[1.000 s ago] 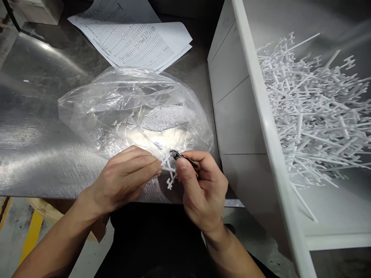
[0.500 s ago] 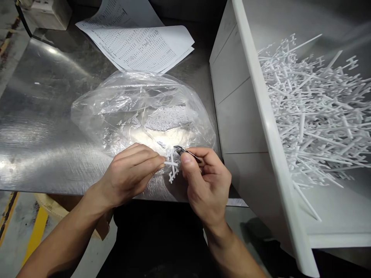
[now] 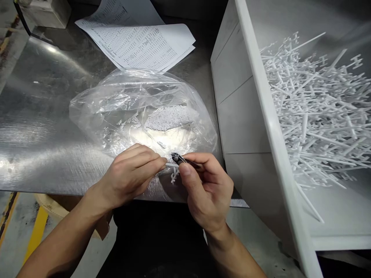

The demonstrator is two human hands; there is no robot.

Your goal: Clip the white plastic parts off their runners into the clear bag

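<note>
Head camera: at the near edge of a brushed silver metal counter [image 3: 55, 154], the left hand [image 3: 135, 170] pinches a thin, white, branching plastic piece [image 3: 174, 175] between thumb and bunched fingers. This piece sits in the gap between the two hands, in front of a crumpled bag of clear plastic film [image 3: 116, 92], with its knobbly lower end hanging free. The right hand [image 3: 205, 185] is curled around a small, dark, shiny metal hand tool [image 3: 181, 159], thumb on top and forefinger along the far side. The tool's tip points leftward and lies at the upper part of the white piece; whether its jaws are closed on the plastic is too small to tell.

Through the film of the bag show a flat patch of tiny pale grey pieces [image 3: 171, 117] and, left of it, a smaller cluster [image 3: 131, 121]. Beyond the bag lie curled white printed sheets [image 3: 142, 44], and a pale block-shaped box [image 3: 52, 13] stands at the far left.

On the right, a large white box with a tall side wall [image 3: 242, 116] holds a tangled heap of thin white plastic sticks with branched ends [image 3: 321, 116]. Below the counter, at lower left, a yellow stripe [image 3: 36, 231] runs along the grey floor [image 3: 17, 227].
</note>
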